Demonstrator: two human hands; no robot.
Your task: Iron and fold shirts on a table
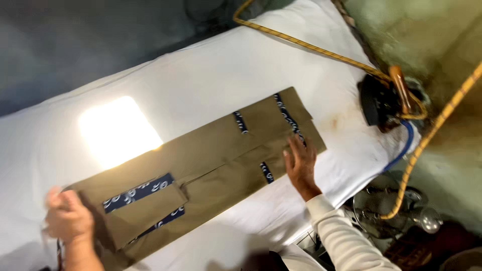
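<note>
Left hand [68,218] grips the trousers' [211,160] end; right hand [301,165] lies flat, fingers spread, on them. Advise: keep the cloth taut, smooth outward before pressing; iron [384,103] stands apart.

- You have one khaki garment [211,160] laid out.
- You have one iron [384,103].
- You have two hands in view: left [68,218], right [301,165].
- You have two yellow cords [301,42].

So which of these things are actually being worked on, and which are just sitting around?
In hand:
left hand gripping one end of the folded khaki trousers
right hand flat on the other end
white padded ironing table

Lying about:
iron
yellow braided cord
metal vessel
</note>
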